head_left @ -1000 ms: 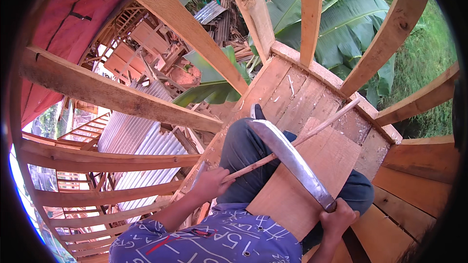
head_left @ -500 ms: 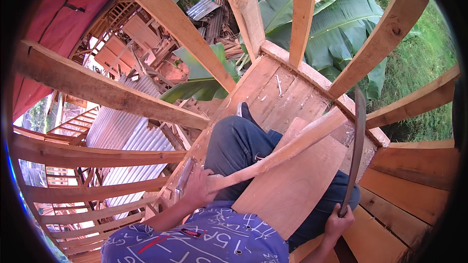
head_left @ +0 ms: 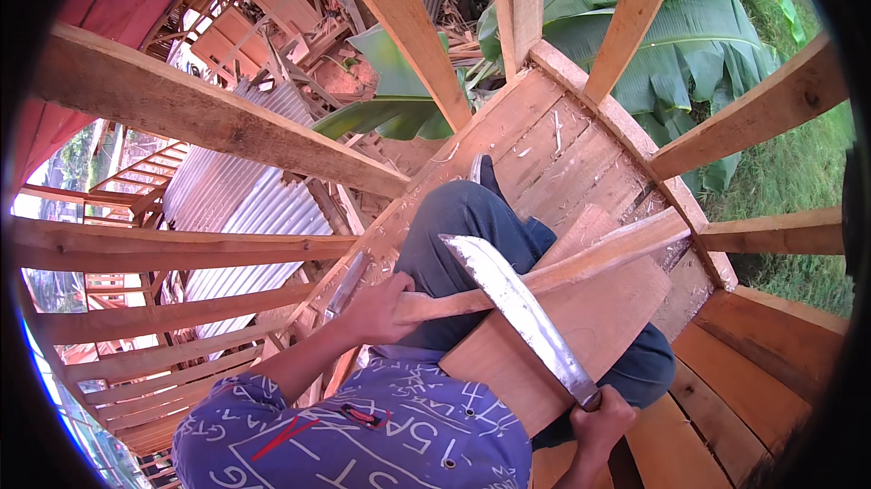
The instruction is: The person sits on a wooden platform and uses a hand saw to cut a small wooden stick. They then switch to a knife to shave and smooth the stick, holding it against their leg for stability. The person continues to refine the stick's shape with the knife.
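My left hand (head_left: 381,308) is closed round the near end of a long wooden stick (head_left: 617,256), which slants up to the right across a flat board (head_left: 572,330). The board lies over my bent legs. In my right hand (head_left: 603,416) is the dark handle of a machete (head_left: 535,326). Its broad, shiny blade points up to the left and crosses over the stick in view; whether the two touch I cannot tell. Close by my left hand, a narrow metal-looking piece (head_left: 347,285) rests along the platform's edge.
I sit on a plank platform (head_left: 567,158) strewn with wood shavings. Upright timbers (head_left: 417,26) stand around it, with wooden boards (head_left: 735,389) at the right. Corrugated metal sheets (head_left: 245,217) lie below on the left, and large banana leaves (head_left: 671,44) hang beyond the far edge.
The machete's blade has swung from upright at the right to leaning left across the stick. My right hand has moved slightly left and down. My left hand still grips the stick.
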A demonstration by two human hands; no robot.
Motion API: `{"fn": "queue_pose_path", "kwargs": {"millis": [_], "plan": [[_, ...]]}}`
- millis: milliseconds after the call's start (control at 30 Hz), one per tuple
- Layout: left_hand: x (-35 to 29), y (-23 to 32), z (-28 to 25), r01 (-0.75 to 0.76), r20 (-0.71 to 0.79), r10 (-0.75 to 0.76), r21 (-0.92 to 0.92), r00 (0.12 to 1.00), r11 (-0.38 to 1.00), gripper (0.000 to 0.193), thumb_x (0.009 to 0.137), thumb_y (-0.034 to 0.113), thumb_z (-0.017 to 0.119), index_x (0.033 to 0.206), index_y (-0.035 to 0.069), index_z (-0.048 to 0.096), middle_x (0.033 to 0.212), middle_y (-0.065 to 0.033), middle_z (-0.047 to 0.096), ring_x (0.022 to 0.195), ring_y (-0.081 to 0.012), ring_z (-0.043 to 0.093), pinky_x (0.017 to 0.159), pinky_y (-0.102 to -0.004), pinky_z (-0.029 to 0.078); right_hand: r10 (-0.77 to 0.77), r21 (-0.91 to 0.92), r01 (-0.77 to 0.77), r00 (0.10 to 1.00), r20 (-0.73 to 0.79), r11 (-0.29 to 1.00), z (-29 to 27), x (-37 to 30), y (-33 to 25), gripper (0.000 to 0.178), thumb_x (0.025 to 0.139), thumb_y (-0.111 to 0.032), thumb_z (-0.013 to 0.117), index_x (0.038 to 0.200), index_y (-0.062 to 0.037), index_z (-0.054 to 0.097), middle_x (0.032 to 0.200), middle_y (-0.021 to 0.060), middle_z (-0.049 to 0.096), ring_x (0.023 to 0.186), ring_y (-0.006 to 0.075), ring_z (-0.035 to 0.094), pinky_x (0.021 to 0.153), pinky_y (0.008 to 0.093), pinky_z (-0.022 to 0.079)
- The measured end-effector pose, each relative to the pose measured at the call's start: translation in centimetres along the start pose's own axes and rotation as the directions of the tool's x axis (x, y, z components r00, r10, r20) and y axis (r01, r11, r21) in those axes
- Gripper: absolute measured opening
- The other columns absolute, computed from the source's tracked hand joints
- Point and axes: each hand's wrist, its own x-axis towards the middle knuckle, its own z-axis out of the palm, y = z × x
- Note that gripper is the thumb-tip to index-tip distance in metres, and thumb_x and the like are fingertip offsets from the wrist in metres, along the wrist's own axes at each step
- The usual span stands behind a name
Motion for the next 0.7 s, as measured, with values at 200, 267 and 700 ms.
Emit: {"fn": "queue_pose_path", "kwargs": {"millis": [200, 267, 700], "plan": [[0.8, -0.5, -1.5, 0.063, 0.188, -0.036, -0.139, 0.981, 0.988, 0.049, 0.073, 0.029, 0.073, 0.105, 0.006, 0.043, 0.088, -0.0163, 0.057, 0.084, -0.0304, 0.058, 0.074, -0.0389, 0.044, -0.017, 0.01, 0.017, 1.0, 0.005, 1.0, 0.0, 1.2, -1.8, 0.014, 0.049, -0.005, 0.057, 0.053, -0.0026, 0.044, 0.053, 0.015, 0.05, 0.048, 0.0357, 0.051, 0.044, 0.0407, 0.037], [1.0, -0.8, -2.0, 0.086, 0.253, -0.038, -0.181, 0.967, 0.98, 0.049, 0.074, 0.029, 0.073, 0.105, 0.006, 0.043, 0.085, -0.0143, 0.055, 0.082, -0.0269, 0.056, 0.074, -0.0374, 0.043, -0.02, 0.013, 0.02, 1.0, 0.017, 1.0, -0.1, 1.5, -2.2, 0.015, 0.049, -0.005, 0.058, 0.054, -0.0025, 0.044, 0.053, 0.0151, 0.05, 0.048, 0.0356, 0.051, 0.044, 0.0403, 0.037], [2.2, -3.3, -2.4, -0.013, 0.319, 0.124, -0.33, 0.94, 0.944, 0.046, 0.077, 0.029, 0.071, 0.104, 0.005, 0.043, 0.082, -0.0119, 0.054, 0.078, -0.0239, 0.054, 0.07, -0.0364, 0.041, 0.198, -0.139, -0.228, 0.959, -0.203, 0.964, -1.9, 2.3, 2.4, 0.012, 0.063, -0.003, 0.057, 0.06, 0.0025, 0.047, 0.056, 0.021, 0.05, 0.055, 0.043, 0.05, 0.049, 0.0477, 0.034]]}}
